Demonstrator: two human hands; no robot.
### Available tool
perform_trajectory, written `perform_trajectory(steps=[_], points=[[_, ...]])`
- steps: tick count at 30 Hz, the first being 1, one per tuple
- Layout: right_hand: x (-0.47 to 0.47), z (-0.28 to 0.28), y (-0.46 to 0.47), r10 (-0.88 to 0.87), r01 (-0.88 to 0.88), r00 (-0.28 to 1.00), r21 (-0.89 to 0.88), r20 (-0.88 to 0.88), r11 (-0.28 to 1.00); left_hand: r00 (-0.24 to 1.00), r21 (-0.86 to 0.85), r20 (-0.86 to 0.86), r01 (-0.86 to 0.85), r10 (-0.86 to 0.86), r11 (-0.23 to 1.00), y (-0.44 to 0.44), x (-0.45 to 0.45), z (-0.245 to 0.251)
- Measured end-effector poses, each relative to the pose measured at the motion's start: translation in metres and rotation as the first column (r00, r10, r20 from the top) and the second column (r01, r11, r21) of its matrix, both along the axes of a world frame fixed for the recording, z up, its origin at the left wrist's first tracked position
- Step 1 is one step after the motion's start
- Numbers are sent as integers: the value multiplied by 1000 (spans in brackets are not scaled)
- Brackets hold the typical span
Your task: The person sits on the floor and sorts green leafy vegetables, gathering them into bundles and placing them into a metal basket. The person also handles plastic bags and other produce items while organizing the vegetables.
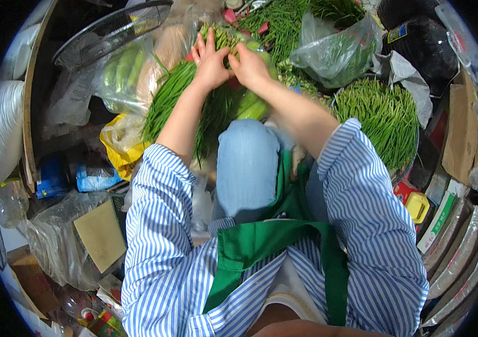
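My left hand (210,60) is at the cut ends of a bunch of green garlic chives (171,97), its upper fingers spread. Close against it, my right hand (249,63) has thumb and forefinger pinched near my left thumb; what lies between the fingertips is too small to tell. The chives' leaves hang down left of my raised knee in blue jeans. Right of my right forearm stands a round container packed with upright chives (376,118). More loose chives (281,29) lie beyond my hands. A clear plastic bag (336,54) with greens sits at the upper right.
Bagged long green vegetables (125,69) and a black mesh basket (112,36) are at the upper left, above a yellow plastic bag (123,147). A large dark bottle (422,50) stands at the upper right. Cardboard (460,130) and stacked plastic-wrapped packs (460,248) line the right side.
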State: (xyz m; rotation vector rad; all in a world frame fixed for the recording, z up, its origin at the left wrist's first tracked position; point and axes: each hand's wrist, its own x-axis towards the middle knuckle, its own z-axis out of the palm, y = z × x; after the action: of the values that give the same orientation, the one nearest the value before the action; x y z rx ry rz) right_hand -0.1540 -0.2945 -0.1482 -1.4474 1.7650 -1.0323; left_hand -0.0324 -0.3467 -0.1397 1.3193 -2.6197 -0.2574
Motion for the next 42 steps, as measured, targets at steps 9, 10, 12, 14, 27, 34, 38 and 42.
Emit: perform_trajectory(steps=[9, 10, 12, 14, 27, 34, 38, 42], points=[[-5, -14, -13, -162, 161, 978, 14, 131, 987, 974, 195, 214, 31, -73, 980, -25, -15, 15], [-2, -16, -13, -226, 236, 954, -31, 195, 971, 983, 187, 169, 41, -73, 981, -27, -12, 8], [-4, -16, -11, -193, 191, 941, 34, 278, 981, 988, 230, 136, 36, -69, 972, -26, -7, 6], [-5, -25, -14, -94, 112, 930, -32, 356, 993, 994, 270, 85, 48, -73, 962, -29, -5, 8], [-21, -1, -10, -27, 23, 999, -100, -41, 995, 971, 214, 232, -113, 61, 970, -12, -15, 11], [-42, -11, -25, -121, 122, 992, -90, 21, 988, 980, 87, 172, -120, 104, 989, -1, -12, 6], [-44, -26, -38, -214, 215, 976, -20, 33, 976, 989, 65, 115, -104, 96, 992, 1, -17, 4], [-22, -14, -35, -339, 271, 895, 251, 291, 929, 971, 87, 200, -149, 130, 985, 2, -10, 11]])
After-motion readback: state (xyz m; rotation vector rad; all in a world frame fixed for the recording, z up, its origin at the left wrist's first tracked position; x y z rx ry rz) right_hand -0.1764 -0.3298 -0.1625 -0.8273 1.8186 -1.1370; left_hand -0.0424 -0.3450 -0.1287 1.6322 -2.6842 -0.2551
